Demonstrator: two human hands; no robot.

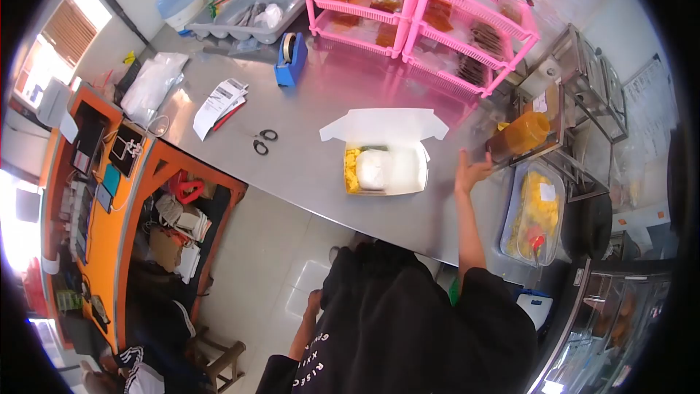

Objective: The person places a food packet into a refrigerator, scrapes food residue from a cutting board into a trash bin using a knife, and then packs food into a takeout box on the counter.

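Note:
My right hand (474,171) is over the right side of the steel table, its fingers spread and holding nothing. Just beyond its fingertips, a squeeze bottle of orange-brown sauce (519,136) leans at a slant by the metal rack; whether they touch I cannot make out. To the left of that hand, an open white paper box (406,174) holds a white mound of rice (374,168) and yellow chunks (353,172). My left hand (314,299) hangs low beside my body, away from the table, its fingers mostly hidden.
A clear tub of yellow food (534,222) stands at the table's right end. Pink tiered baskets (408,60) line the back. Scissors (264,141), printed papers (221,105), a blue tape dispenser (291,62) and a grey tray (240,23) lie leftward. Another person (138,361) is at lower left.

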